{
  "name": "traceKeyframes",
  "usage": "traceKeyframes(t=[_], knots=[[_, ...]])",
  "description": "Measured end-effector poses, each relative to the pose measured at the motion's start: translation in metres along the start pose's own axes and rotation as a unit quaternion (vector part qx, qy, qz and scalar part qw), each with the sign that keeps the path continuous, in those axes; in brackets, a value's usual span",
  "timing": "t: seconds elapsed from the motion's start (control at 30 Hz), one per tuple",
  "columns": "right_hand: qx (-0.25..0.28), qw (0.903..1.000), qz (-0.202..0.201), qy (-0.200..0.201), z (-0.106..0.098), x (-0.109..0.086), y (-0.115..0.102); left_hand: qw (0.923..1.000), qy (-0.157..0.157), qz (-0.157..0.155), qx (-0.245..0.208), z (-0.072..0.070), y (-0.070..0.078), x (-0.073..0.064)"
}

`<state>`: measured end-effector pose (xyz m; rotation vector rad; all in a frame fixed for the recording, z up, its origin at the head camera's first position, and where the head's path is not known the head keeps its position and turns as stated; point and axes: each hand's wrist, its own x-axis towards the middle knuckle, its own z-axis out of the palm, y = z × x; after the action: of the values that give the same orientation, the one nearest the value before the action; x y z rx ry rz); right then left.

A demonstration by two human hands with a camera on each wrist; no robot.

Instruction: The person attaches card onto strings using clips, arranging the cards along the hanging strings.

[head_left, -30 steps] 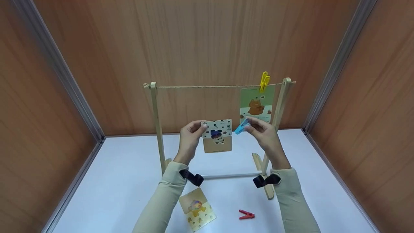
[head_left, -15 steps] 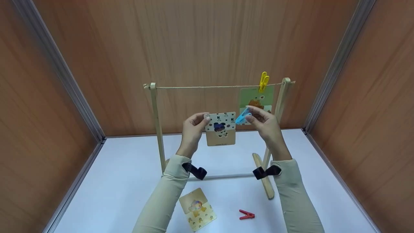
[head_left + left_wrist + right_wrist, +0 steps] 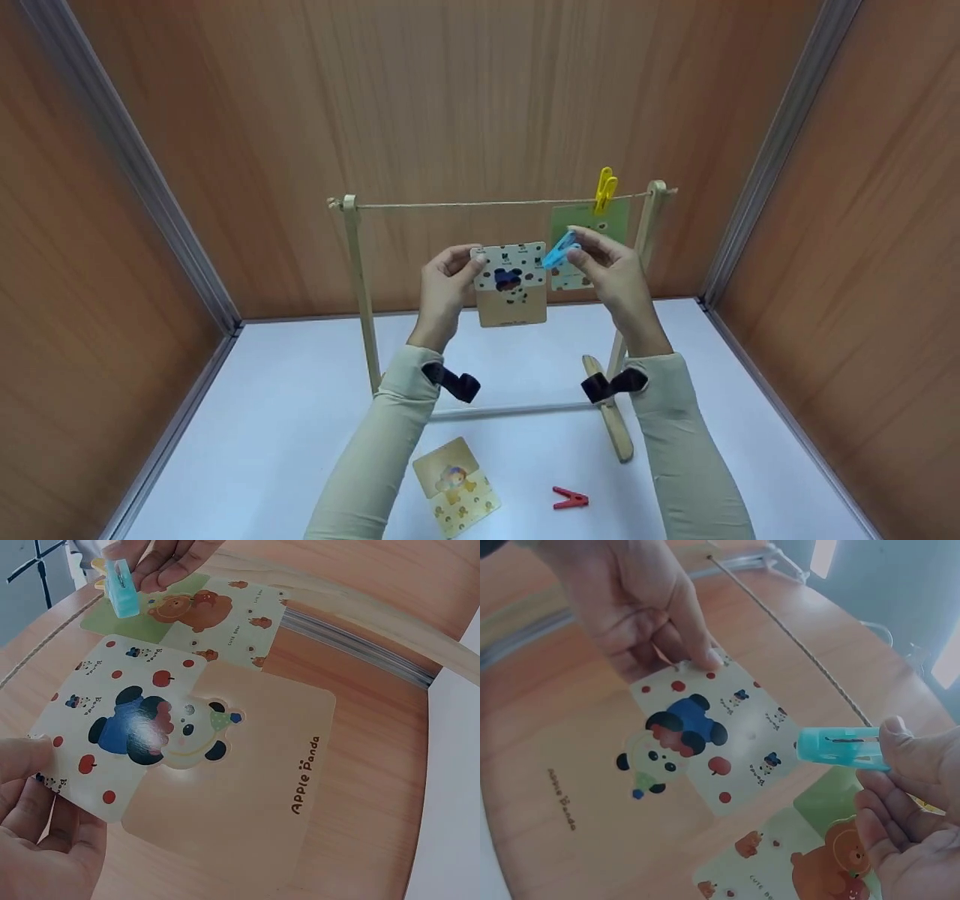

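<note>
My left hand (image 3: 444, 289) pinches the upper left corner of a panda card (image 3: 512, 296), white with red dots on one half and tan on the other, lettered "Apple Panda" in the left wrist view. The card is held up in front of the rack, below its string (image 3: 450, 204). Between thumb and fingers my right hand (image 3: 619, 281) grips a blue clothespin (image 3: 840, 746), whose tip is at the card's upper right edge; whether they touch I cannot tell. Behind that hand a green and white bear card (image 3: 217, 615) hangs from the string by a yellow clothespin (image 3: 604, 191).
The string runs between two wooden posts (image 3: 360, 300) of the rack, whose white bottom bar (image 3: 517, 410) lies low. A tan and yellow card (image 3: 456, 487) and a red clothespin (image 3: 570, 498) lie on the white table (image 3: 300, 435). Wood-grain panels (image 3: 465, 97) enclose the back and sides.
Both hands have risen toward the string, carrying the panda card and the blue clothespin. The clothespin has come closer to the card's upper right corner, and the bear card is now more covered.
</note>
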<state>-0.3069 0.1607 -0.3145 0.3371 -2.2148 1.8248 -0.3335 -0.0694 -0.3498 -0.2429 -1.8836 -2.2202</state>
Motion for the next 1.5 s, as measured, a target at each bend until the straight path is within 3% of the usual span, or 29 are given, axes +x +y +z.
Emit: traceKeyframes(t=[0.43, 0.8, 1.5], knots=[[-0.015, 0.9987, -0.024, 0.043, 0.007, 0.009, -0.015, 0.9994, -0.008, 0.033, -0.003, 0.006, 0.010, 0.008], [0.004, 0.9960, -0.061, 0.065, 0.013, 0.012, -0.024, 0.9991, -0.007, 0.039, -0.015, 0.011, 0.019, 0.012], [0.005, 0.9922, -0.072, 0.102, 0.019, 0.019, -0.048, 0.9975, -0.010, 0.057, -0.041, 0.024, 0.033, 0.017]])
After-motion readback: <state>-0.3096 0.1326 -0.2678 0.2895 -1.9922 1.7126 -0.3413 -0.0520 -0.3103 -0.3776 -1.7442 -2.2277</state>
